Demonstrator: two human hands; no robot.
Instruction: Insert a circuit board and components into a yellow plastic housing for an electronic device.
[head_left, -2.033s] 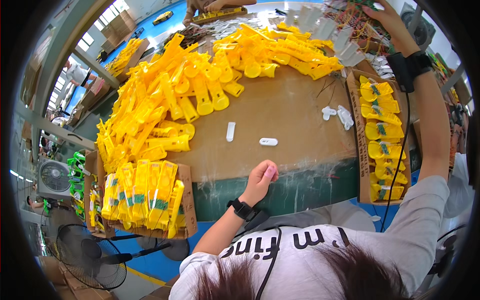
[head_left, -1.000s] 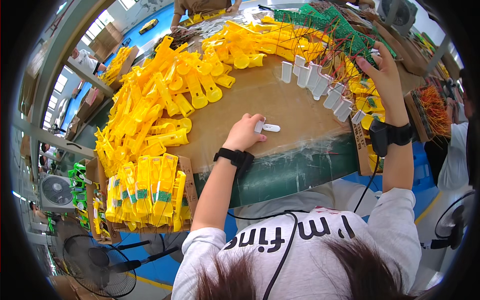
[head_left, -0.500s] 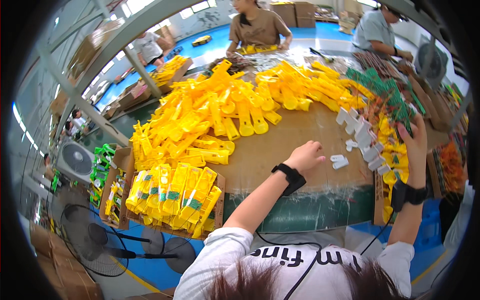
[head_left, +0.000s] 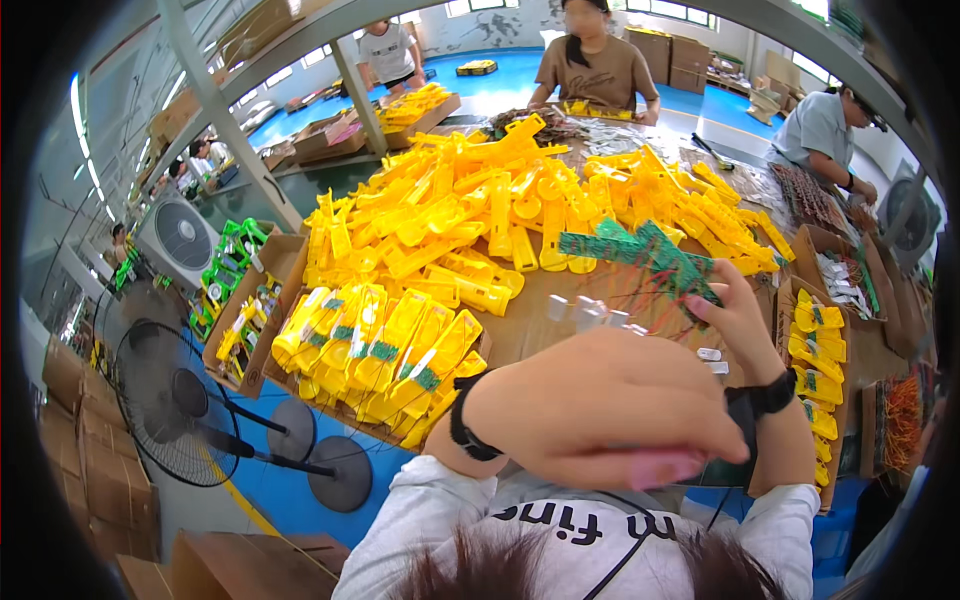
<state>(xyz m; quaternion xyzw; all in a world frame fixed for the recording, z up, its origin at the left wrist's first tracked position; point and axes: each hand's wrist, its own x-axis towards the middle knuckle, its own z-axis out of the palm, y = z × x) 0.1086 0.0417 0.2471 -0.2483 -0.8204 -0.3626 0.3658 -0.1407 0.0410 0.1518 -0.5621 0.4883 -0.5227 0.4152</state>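
1. Green circuit boards [head_left: 668, 262], trailing red wires [head_left: 655, 294], sit gripped in the right hand [head_left: 742, 318] above a cardboard-covered table [head_left: 525, 325]; holding them steady should limit tangles.
2. The left hand [head_left: 610, 405] looms nearest the camera, fingers curled; its contents cannot be told.
3. Yellow plastic casings [head_left: 435, 210] lie heaped beyond.

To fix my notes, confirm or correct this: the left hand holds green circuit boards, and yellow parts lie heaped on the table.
Not the left hand: the head view shows the right hand holding green circuit boards. Yellow parts do lie heaped on the table.
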